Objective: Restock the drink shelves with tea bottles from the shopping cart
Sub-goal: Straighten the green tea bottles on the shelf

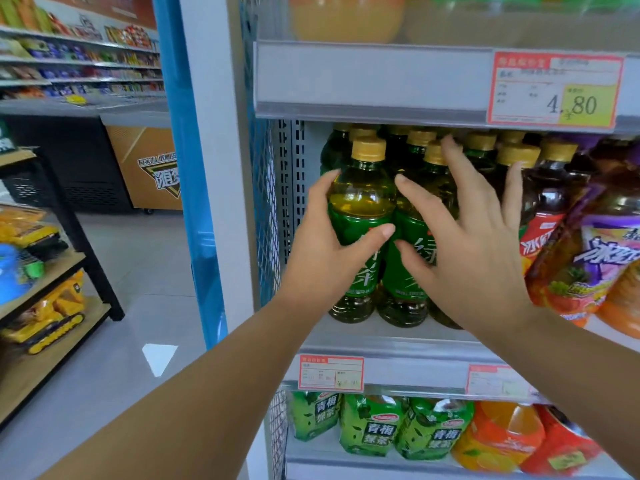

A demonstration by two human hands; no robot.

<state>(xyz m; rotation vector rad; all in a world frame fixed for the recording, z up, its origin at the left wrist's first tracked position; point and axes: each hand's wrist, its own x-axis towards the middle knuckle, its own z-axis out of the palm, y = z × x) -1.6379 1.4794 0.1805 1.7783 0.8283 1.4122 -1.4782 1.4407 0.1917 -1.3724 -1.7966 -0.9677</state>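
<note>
Several green tea bottles with gold caps stand on the middle shelf (pixel 391 336). My left hand (pixel 329 251) grips the front left green tea bottle (pixel 362 202) around its green label, thumb in front and fingers behind. My right hand (pixel 464 237) is spread with straight fingers over the neighbouring green tea bottle (pixel 410 261), fingertips reaching the gold caps behind. The shopping cart is out of view.
Dark iced tea bottles (pixel 550 209) with red labels stand right of the green ones. The lower shelf holds green plum tea bottles (pixel 372 427) and orange drinks (pixel 502 438). A price tag (pixel 554 90) hangs above. A toy rack (pixel 52 289) stands across the aisle on the left.
</note>
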